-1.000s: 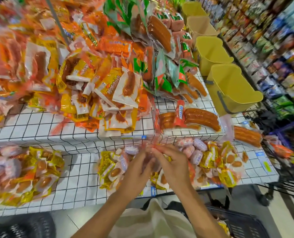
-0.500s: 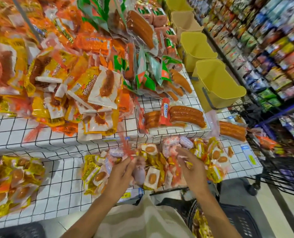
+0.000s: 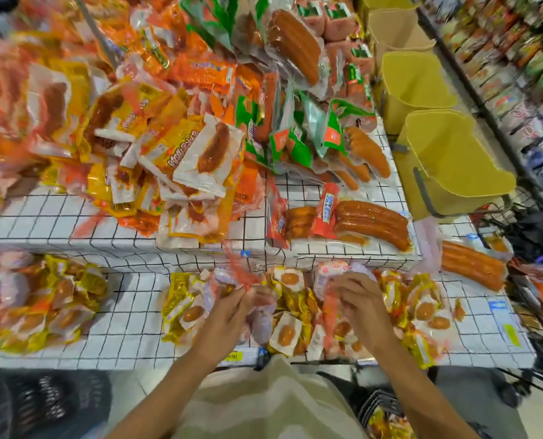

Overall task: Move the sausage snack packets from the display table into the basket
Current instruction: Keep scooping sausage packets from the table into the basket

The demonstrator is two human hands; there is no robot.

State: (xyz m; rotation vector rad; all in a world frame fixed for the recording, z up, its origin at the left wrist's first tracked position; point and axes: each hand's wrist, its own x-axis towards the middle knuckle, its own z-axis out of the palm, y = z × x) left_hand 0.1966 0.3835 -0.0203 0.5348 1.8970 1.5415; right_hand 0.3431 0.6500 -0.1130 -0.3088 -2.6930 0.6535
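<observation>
Left hand (image 3: 232,307): grips red net bag (image 3: 257,315) of sausages, 6 o'clock on worktop (image 3: 130,324).
Right hand (image 3: 357,302): pinches another red net bag (image 3: 332,274), at its 3 o'clock.

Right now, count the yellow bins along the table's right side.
4. The nearest yellow bin stands by the table's right edge; the second is behind it, the third farther back, and the fourth is cut off at the top. More may be hidden beyond.

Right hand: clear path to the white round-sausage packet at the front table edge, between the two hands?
Probably yes. The white packet lies uncovered on top of the pile, just left of the right hand, nothing between them. That hand already grips a pink netted pack, though.
</observation>
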